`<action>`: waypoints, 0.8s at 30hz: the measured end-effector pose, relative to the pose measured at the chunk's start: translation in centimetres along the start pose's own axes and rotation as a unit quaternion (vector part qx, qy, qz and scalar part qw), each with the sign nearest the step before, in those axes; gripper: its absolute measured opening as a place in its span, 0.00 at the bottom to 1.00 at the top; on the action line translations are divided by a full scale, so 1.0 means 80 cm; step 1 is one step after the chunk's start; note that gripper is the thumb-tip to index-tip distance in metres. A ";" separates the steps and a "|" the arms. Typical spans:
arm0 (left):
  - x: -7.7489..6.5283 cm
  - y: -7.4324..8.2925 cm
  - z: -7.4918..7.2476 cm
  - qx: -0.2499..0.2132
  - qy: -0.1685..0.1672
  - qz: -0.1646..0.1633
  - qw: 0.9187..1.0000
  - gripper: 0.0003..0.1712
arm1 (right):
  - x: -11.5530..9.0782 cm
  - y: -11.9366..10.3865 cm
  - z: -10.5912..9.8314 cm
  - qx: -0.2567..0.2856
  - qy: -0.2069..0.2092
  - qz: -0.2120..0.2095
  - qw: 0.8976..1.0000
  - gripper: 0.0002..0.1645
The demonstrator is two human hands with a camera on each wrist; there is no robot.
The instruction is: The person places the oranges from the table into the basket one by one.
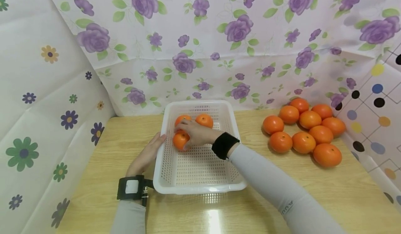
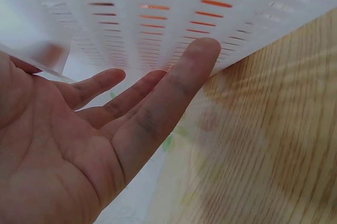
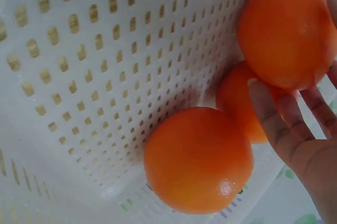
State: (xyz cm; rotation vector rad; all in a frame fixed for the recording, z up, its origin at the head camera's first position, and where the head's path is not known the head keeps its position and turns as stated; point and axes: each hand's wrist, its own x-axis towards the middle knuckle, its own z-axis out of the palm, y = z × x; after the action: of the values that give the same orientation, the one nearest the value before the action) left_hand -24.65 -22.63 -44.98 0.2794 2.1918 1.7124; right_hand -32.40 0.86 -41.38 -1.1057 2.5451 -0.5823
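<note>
A white perforated plastic basket (image 1: 195, 189) sits on the table with three oranges in its far left part. My right hand (image 1: 200, 133) reaches into it, thumb and fingers around the nearest orange (image 1: 180, 142); the right wrist view shows that orange (image 3: 287, 34) at the upper right. Beyond the hand lie a partly covered orange (image 1: 182, 119) and another orange (image 1: 204, 120). My left hand (image 1: 146, 157) is at the basket's left side, with its thumb near the rim. In the left wrist view its fingers (image 2: 152, 116) extend along the outer wall.
On the wooden table (image 1: 125, 129), several more oranges (image 1: 303, 142) lie grouped to the right of the basket. A floral sheet (image 1: 188, 63) hangs behind the table, with patterned sheets at the left and right sides.
</note>
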 end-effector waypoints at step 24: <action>-0.002 0.000 0.002 0.014 0.005 0.001 1.000 0.39 | -0.052 0.018 -0.088 0.130 0.136 -0.001 0.982 0.26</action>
State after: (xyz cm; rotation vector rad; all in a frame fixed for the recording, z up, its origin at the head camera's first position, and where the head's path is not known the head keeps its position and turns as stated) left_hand -24.44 -22.57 -44.95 0.2801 2.2245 1.6879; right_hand -33.60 6.59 -35.44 -0.9930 2.5901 -1.0985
